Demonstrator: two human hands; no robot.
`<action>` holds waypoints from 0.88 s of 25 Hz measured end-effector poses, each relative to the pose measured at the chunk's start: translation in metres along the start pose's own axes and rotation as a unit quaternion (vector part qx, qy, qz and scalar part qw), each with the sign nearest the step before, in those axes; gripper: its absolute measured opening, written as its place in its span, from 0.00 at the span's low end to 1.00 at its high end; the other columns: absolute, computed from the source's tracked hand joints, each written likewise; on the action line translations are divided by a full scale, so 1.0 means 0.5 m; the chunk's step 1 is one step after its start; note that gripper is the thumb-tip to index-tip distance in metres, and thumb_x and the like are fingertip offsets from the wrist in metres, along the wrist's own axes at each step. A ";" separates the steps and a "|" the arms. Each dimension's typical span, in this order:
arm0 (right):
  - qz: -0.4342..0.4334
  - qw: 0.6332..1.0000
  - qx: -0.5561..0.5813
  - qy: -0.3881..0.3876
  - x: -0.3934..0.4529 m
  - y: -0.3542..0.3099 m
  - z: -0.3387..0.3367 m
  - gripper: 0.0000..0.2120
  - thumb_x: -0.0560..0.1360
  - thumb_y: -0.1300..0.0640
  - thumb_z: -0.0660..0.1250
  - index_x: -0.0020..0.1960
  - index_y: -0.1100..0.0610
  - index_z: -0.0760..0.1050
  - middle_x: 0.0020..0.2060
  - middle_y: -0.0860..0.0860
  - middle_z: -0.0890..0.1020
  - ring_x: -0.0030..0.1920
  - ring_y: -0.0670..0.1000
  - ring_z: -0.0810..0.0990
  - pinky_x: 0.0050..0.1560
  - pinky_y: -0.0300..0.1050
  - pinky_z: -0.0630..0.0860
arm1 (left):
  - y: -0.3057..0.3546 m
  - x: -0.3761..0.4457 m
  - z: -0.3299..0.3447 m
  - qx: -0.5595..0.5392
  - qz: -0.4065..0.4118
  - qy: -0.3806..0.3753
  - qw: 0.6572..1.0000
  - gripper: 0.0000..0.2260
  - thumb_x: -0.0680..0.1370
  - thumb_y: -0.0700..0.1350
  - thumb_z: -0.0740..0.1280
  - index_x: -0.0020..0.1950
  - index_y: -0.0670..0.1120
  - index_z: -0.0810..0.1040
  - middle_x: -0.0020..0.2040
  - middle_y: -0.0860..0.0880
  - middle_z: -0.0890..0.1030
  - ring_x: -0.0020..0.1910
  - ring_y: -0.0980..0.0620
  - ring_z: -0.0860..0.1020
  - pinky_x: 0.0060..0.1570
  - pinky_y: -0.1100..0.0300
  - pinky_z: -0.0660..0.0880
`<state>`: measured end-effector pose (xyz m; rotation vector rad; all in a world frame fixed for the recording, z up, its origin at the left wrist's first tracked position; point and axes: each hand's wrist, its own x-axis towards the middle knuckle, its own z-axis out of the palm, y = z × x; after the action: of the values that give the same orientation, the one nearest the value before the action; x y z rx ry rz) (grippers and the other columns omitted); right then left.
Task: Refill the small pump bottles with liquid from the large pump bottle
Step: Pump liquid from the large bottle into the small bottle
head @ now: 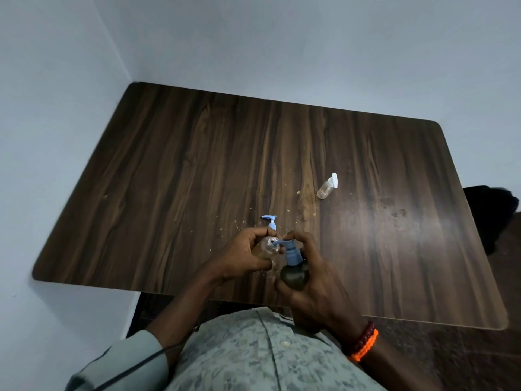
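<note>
- Nearest the camera: patterned grey-green shirt (253, 354), and on the right wrist an orange braided band (365, 345) beside a dark red bead bracelet (362, 335).
- Right hand (315, 280) wraps the large pump bottle (294, 275), dark-bodied with a blue pump head (291, 249); fingers closed round the body, one fingertip on top of the pump. Bottle is held above the near edge of the wooden table (197, 165).
- Left hand (245, 255), just left of the large bottle, grasps a small clear bottle (269, 246) with its neck open; fingers curled round its sides.
- Blue spout of the large bottle reaches over to the small bottle's open mouth. Whether liquid runs, cannot tell.
- Just beyond the left hand: a small light-blue pump top (270, 222), off its bottle, on the table.
- Farther, beyond and right of the large bottle: a second small clear bottle (327, 187) with a white pump, lying on its side, well apart from the hands.
- Pale crumbs (298, 192) scattered on the table between the two.
- Beyond the table: bare pale wall (282, 46).
</note>
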<state>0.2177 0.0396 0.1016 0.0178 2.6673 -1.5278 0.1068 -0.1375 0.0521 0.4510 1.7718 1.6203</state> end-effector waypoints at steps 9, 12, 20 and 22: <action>0.002 1.000 -0.023 0.009 0.000 0.003 -0.002 0.39 0.74 0.50 0.78 0.76 0.39 0.59 0.58 0.45 0.83 0.49 0.44 0.86 0.49 0.47 0.86 | 0.010 -0.014 -0.008 -0.034 -0.002 -0.019 0.999 0.18 0.75 0.35 0.76 0.64 0.46 0.82 0.60 0.45 0.86 0.60 0.47 0.85 0.59 0.49 0.84; 0.006 0.999 0.002 0.049 0.005 -0.001 0.006 0.33 0.73 0.55 0.79 0.71 0.43 0.64 0.56 0.46 0.83 0.49 0.46 0.86 0.47 0.50 0.86 | 0.017 -0.014 -0.002 -0.033 0.011 -0.018 0.999 0.19 0.74 0.38 0.78 0.63 0.49 0.83 0.60 0.45 0.86 0.59 0.47 0.85 0.57 0.51 0.84; -0.010 0.997 0.001 0.073 0.000 0.007 0.016 0.42 0.73 0.55 0.79 0.74 0.32 0.56 0.58 0.47 0.82 0.49 0.45 0.86 0.48 0.44 0.86 | 0.024 -0.009 -0.002 -0.074 0.023 -0.005 0.997 0.22 0.72 0.42 0.80 0.65 0.50 0.82 0.60 0.47 0.86 0.61 0.48 0.85 0.56 0.54 0.84; -0.006 0.996 -0.022 0.090 0.001 0.009 0.017 0.39 0.73 0.54 0.79 0.71 0.32 0.59 0.55 0.46 0.83 0.47 0.45 0.86 0.46 0.47 0.86 | 0.022 -0.008 0.001 -0.065 0.023 -0.012 0.998 0.22 0.72 0.42 0.81 0.65 0.50 0.82 0.61 0.47 0.86 0.61 0.47 0.85 0.57 0.54 0.83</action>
<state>0.2181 0.0345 0.0934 0.1446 2.8419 -1.5394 0.1079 -0.1381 0.0637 0.4504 1.6375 1.7433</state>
